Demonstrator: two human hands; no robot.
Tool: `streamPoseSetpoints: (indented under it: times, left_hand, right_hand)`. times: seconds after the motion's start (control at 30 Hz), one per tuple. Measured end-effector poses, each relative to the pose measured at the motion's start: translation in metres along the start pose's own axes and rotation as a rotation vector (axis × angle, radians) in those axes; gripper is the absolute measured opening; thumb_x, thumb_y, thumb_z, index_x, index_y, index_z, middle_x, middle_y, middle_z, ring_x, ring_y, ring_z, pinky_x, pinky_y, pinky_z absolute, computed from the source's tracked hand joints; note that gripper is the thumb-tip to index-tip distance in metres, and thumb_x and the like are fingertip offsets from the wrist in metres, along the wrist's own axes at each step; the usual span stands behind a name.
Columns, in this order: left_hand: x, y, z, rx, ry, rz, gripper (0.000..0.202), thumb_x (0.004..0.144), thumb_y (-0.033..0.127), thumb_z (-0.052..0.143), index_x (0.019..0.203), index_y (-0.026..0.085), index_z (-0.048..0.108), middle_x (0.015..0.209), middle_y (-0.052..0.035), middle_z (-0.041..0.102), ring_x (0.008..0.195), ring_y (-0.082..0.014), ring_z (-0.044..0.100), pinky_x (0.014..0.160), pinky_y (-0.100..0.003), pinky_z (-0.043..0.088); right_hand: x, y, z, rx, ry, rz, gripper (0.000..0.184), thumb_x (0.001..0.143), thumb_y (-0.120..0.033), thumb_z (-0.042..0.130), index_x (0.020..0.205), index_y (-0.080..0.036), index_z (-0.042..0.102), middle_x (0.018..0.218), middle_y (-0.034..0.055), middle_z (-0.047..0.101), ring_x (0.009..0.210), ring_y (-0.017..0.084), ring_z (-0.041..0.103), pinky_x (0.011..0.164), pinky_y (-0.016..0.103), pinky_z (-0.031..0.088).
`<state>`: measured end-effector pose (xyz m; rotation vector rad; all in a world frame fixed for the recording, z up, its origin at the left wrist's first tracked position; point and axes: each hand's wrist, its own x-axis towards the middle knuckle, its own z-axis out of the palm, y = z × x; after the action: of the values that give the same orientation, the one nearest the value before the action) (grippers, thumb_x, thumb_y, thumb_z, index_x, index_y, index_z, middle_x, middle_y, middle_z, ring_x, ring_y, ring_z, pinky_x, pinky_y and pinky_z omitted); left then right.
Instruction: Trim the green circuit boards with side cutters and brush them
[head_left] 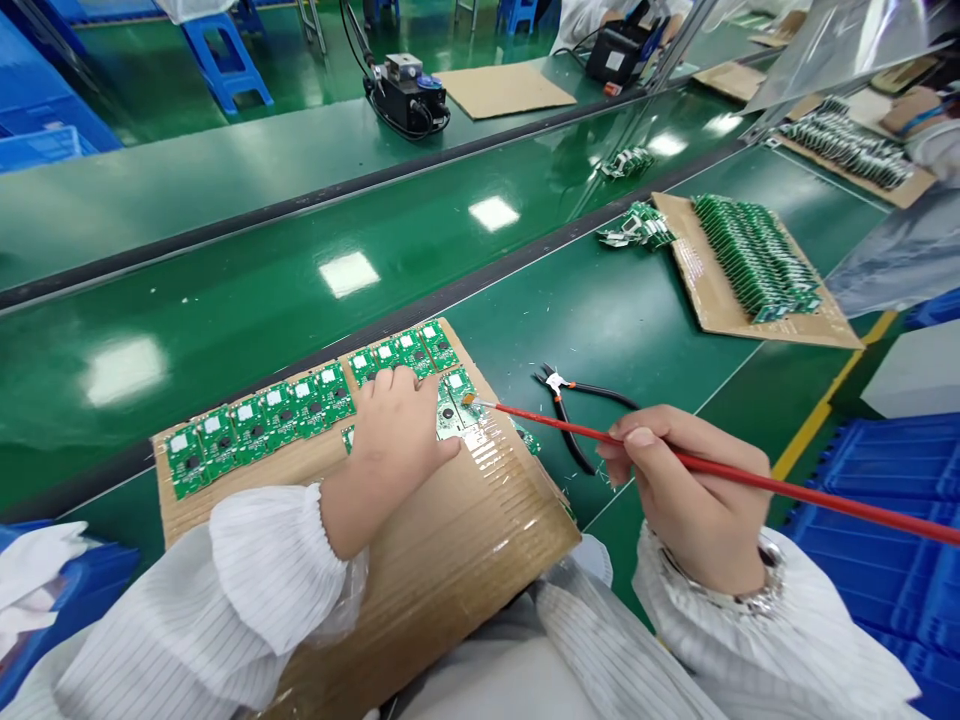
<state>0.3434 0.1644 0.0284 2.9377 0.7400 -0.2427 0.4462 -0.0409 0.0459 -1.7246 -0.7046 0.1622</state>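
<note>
A cardboard sheet [450, 560] lies in front of me with a row of several small green circuit boards [270, 415] along its far edge. My left hand [397, 435] rests fingers-down on one board [454, 400], pinning it to the cardboard. My right hand [686, 490] pinches a long red-handled brush [750, 480]. Its bristle tip [471, 400] touches that same board just right of my left fingers.
Black cutting pliers [574, 400] lie on the green table right of the cardboard. Farther right, another cardboard sheet [720, 300] holds stacked green boards [754, 255]. Blue crates [885, 520] stand at my right. A black device [409, 95] sits beyond the conveyor. Another person's arm [922, 120] is at top right.
</note>
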Motion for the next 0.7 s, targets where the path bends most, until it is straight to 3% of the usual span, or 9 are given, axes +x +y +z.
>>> streamPoseSetpoints:
  times: [0.27, 0.5, 0.7]
  left_hand:
    - [0.012, 0.013, -0.004, 0.012, 0.018, 0.031, 0.044, 0.070, 0.048, 0.066, 0.103, 0.019, 0.064, 0.097, -0.0103, 0.058, 0.096, -0.0291, 0.050, 0.079, -0.039, 0.040]
    - [0.018, 0.015, -0.002, 0.011, 0.006, 0.033, 0.043, 0.071, 0.042, 0.061, 0.108, 0.019, 0.064, 0.097, -0.0113, 0.057, 0.096, -0.0296, 0.050, 0.079, -0.040, 0.041]
    - [0.018, 0.015, -0.001, 0.015, 0.001, 0.026, 0.044, 0.072, 0.043, 0.062, 0.109, 0.019, 0.063, 0.097, -0.0111, 0.057, 0.097, -0.0297, 0.050, 0.080, -0.040, 0.040]
  right_hand:
    - [0.008, 0.004, 0.007, -0.078, -0.075, -0.036, 0.020, 0.088, -0.022, 0.055, 0.069, -0.020, 0.060, 0.061, -0.0012, 0.059, 0.049, 0.011, 0.052, 0.047, 0.027, 0.041]
    - [0.007, 0.001, 0.001, -0.168, -0.202, -0.068, 0.021, 0.089, -0.022, 0.052, 0.069, -0.021, 0.057, 0.061, -0.0017, 0.057, 0.052, 0.011, 0.051, 0.050, 0.026, 0.041]
    - [0.006, -0.003, -0.007, -0.200, -0.187, -0.054, 0.021, 0.089, -0.020, 0.053, 0.069, -0.021, 0.058, 0.058, -0.0028, 0.056, 0.049, 0.010, 0.050, 0.048, 0.025, 0.039]
